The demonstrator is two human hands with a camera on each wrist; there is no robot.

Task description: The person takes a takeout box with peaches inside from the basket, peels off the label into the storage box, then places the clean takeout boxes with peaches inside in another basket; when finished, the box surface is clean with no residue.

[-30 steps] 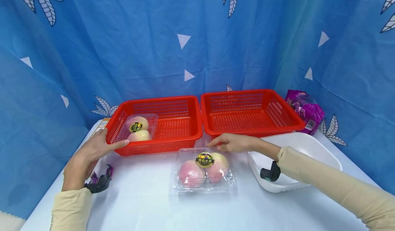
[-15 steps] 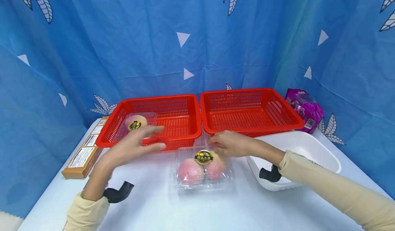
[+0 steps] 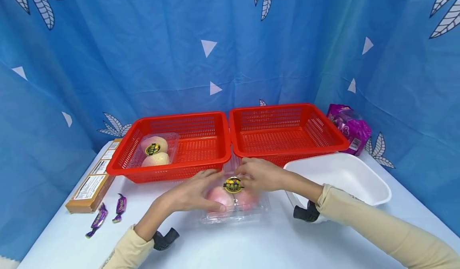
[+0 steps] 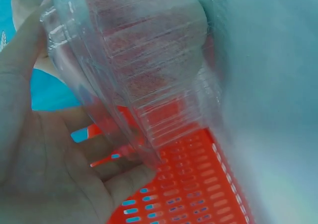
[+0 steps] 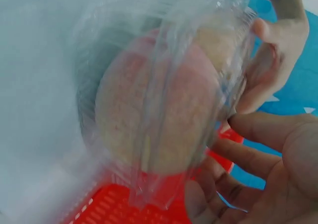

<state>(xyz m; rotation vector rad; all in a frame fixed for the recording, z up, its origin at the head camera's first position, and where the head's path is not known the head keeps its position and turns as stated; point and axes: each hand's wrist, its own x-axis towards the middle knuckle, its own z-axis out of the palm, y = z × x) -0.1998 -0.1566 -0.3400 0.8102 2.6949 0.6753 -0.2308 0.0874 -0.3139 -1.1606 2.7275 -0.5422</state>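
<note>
the step in hand looks like taking hold of the clear plastic clamshell [image 3: 233, 205] from both sides at once. it sits on the white surface [image 3: 223, 249], in front of where the left red basket [image 3: 179, 175] and the right red basket [image 3: 287, 157] meet, with two pink peaches [image 3: 220, 197] showing through below a black-and-yellow label [image 3: 232, 186]. whether it is fully snapped closed, i cannot tell. the next move, i'd judge, calls for even, light contact on both sides, since plastic this thin may buckle or twist if one side is squeezed harder.

the left hand [image 3: 194, 191] is draped over the left side, thumb stretched along the near part and well apart from the fingers, which reach toward the back; in the left wrist view they lie loosely spread along the flange [image 4: 74, 70], with no clenching to be seen. the right hand [image 3: 264, 175] arches over the far right corner, fingers bent downward. the right wrist view puts its fingertips at the edge, but whether they pinch it or merely rest there, i cannot tell.
</note>
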